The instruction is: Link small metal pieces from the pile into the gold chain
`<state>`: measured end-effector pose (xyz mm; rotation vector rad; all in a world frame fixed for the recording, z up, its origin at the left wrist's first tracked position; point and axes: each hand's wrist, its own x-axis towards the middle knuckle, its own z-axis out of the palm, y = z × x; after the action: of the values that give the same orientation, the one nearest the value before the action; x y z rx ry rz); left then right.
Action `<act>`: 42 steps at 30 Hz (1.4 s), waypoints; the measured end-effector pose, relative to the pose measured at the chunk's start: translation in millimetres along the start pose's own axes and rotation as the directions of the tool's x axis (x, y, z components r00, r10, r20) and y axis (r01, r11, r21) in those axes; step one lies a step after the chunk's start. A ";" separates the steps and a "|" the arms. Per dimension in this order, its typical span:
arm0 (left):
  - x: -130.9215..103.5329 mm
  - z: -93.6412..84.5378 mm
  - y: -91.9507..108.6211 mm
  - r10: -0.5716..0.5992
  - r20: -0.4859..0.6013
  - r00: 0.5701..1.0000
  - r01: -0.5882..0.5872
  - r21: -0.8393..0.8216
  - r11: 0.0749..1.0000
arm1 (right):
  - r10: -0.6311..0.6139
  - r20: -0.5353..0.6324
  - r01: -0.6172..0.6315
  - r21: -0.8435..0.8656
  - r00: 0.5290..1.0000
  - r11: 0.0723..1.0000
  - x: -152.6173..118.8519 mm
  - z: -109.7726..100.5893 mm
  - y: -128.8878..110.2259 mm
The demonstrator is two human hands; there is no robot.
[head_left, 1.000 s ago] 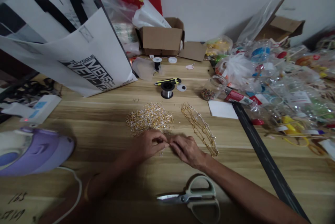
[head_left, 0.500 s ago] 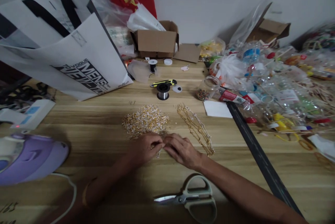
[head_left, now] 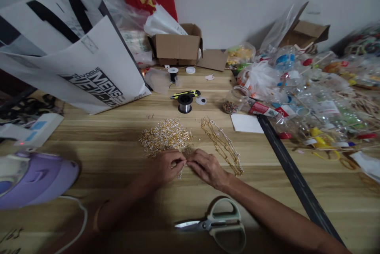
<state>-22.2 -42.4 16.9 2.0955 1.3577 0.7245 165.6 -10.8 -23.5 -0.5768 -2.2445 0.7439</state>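
1. Our bare right hand [head_left: 209, 169] has fingertips closed; what they pinch, we cannot tell.
2. Our bare left hand [head_left: 168, 167], almost touching it, pinches too.
3. Glittering gold-and-silver pile [head_left: 166, 135] lies just beyond.
4. Short silvery strand [head_left: 179, 174] hangs under our left fingers, seemingly held.

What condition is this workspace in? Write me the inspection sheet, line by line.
Surface: wood-grain table, handwritten marks at near left.
Job's things: gold-and-silver pile beyond the hands; chains laid out to its right.
Clutter: plastic bottles heaped at right; scissors lying nearest the person.
Grippers: left hand and right hand, fingertips pinched close together; held piece too small to identify.
Cables: white cord at left, dark tangle behind power strip.
Surroundings: pale wall; nobody else seen.
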 end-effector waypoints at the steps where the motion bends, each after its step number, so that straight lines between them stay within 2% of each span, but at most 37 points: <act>1: 0.1 0.0 0.5 0.007 0.000 1.000 -0.007 0.012 1.000 | -0.001 -0.002 0.001 -0.002 1.000 1.000 0.4 -0.5 -0.4; 6: 2.3 -1.5 -3.5 0.001 -0.033 0.999 0.001 0.066 0.998 | 0.008 -0.009 -0.009 -0.017 1.000 1.000 1.8 -2.7 -0.8; 9: 4.4 -3.0 -15.8 -0.004 -0.098 0.995 0.017 0.131 0.991 | 0.012 -0.026 -0.012 0.000 1.000 1.000 2.8 -3.8 -0.7; 10: 5.3 -3.5 -20.2 0.006 -0.146 0.989 0.017 0.159 0.987 | 0.010 -0.034 -0.010 0.005 0.999 1.000 3.2 -4.0 -0.7; 13: 9.0 -4.5 -29.5 0.046 -0.195 0.980 0.005 0.258 0.966 | 0.006 -0.043 -0.006 0.010 0.999 1.000 4.1 -4.2 -1.3; 18: 17.6 -0.3 -29.6 0.135 -0.090 0.987 -0.075 0.488 0.870 | 0.016 -0.035 -0.016 0.004 0.999 1.000 3.8 -3.2 -0.7; 22: 20.8 3.2 -28.0 0.147 -0.043 0.988 -0.093 0.594 0.799 | 0.017 -0.037 -0.017 0.001 0.999 1.000 3.2 -2.1 0.9; 25: 20.1 2.7 -27.7 0.136 -0.036 0.990 -0.086 0.611 0.787 | 0.024 -0.034 -0.024 0.000 0.999 1.000 3.3 -2.1 1.1; 32: 19.3 3.0 -30.8 0.125 -0.083 0.989 -0.057 0.566 0.822 | 0.033 -0.016 -0.033 0.005 0.999 0.999 3.5 -3.4 0.1; 38: 20.3 2.4 -33.7 0.091 -0.054 0.994 -0.044 0.570 0.821 | 0.033 -0.006 -0.033 0.000 0.999 0.999 2.6 -3.4 1.0; 42: 19.6 2.5 -37.9 0.091 -0.089 0.992 -0.029 0.540 0.841 | 0.033 -0.004 -0.033 0.001 0.999 0.999 3.0 -2.9 0.6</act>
<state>-37.8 -11.4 -7.9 2.5708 1.7180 0.5259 165.8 -7.6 -20.8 -0.6159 -2.2354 0.7602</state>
